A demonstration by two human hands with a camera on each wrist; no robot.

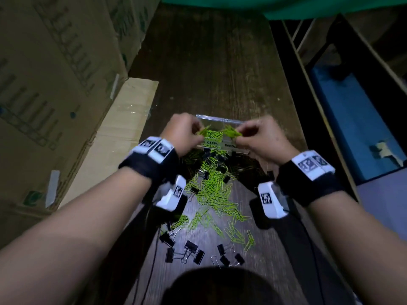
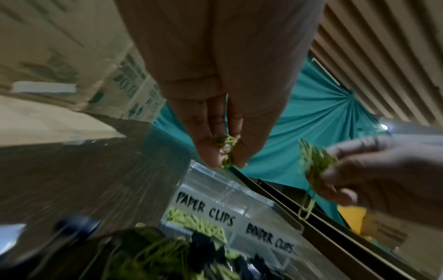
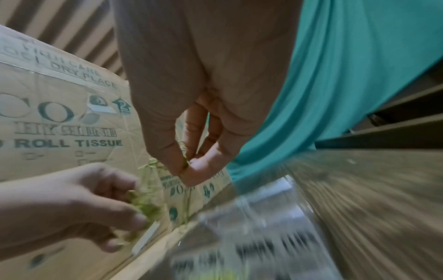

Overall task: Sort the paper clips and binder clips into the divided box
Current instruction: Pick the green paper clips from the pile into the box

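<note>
A clear divided box labelled PAPER CLIPS and BINDER CLIPS sits mid-table. Both hands hover over it. My left hand pinches a bunch of green paper clips, also seen between its fingertips. My right hand pinches another green bunch, with one clip dangling. Green clips lie in the paper-clip compartment. A pile of green paper clips mixed with black binder clips covers the table in front of the box.
Cardboard cartons stand along the left of the dark wooden table. A wooden frame and a blue surface lie off the right edge. Teal cloth hangs at the far end. Black cables run along the near table.
</note>
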